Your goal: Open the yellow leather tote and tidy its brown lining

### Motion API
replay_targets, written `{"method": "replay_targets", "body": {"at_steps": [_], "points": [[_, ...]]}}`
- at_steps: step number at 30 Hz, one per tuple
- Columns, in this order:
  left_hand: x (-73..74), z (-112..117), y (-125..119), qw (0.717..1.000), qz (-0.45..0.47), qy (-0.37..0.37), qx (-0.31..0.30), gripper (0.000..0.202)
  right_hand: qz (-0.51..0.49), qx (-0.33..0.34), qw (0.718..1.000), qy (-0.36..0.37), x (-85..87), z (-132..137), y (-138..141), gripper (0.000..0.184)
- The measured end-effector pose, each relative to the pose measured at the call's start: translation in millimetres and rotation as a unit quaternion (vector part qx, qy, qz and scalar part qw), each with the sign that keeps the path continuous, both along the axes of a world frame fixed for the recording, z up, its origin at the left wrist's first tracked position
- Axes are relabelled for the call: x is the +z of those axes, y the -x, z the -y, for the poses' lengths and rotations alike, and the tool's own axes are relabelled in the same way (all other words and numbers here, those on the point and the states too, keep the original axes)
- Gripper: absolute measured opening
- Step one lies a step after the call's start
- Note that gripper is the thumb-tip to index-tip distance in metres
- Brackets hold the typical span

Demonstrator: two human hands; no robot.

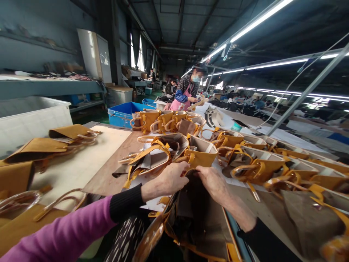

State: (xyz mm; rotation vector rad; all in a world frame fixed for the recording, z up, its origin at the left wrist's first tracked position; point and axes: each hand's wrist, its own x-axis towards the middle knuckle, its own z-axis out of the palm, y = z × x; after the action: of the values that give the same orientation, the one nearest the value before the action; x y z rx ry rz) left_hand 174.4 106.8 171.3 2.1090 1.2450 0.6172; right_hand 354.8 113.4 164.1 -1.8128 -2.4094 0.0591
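Note:
Close in front of me a handbag hangs at the table's edge, its dark brown lining and yellow trim facing me. My left hand pinches the top edge of this handbag with curled fingers. Right beside it, my right hand has thumb and fingers closed on the same edge. Exactly what lies between the fingertips is partly hidden. Just beyond my hands stands a yellow handbag with a pale lining. Left of that, another open handbag leans with its handles sticking out.
Rows of yellow handbags fill the table's right side. More yellow bags lie at left near a white bin. Behind the table are a blue crate and a masked person in a pink apron. A metal pole slants at right.

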Motion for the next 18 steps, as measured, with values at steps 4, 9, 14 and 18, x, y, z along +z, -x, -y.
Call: {"method": "replay_targets", "body": {"at_steps": [4,9,14,18], "points": [[0.1,40.3,26.0,0.996,0.067,0.048,0.023,0.051,0.010,-0.037,0.999,0.020,10.5,1.9,0.4,0.024],[-20.5,43.9,38.6,0.998,0.044,0.026,0.048,0.051,-0.013,-0.068,0.996,0.055,19.6,5.5,-4.8,0.027],[-43.8,1.4,45.6,0.993,0.073,0.086,-0.031,0.022,-0.041,-0.056,0.995,0.067,19.3,16.6,-22.3,0.029],[-44.5,-27.3,48.6,0.987,0.087,0.104,-0.084,0.022,-0.065,-0.043,0.993,0.084,17.1,24.8,-39.4,0.030]]}}
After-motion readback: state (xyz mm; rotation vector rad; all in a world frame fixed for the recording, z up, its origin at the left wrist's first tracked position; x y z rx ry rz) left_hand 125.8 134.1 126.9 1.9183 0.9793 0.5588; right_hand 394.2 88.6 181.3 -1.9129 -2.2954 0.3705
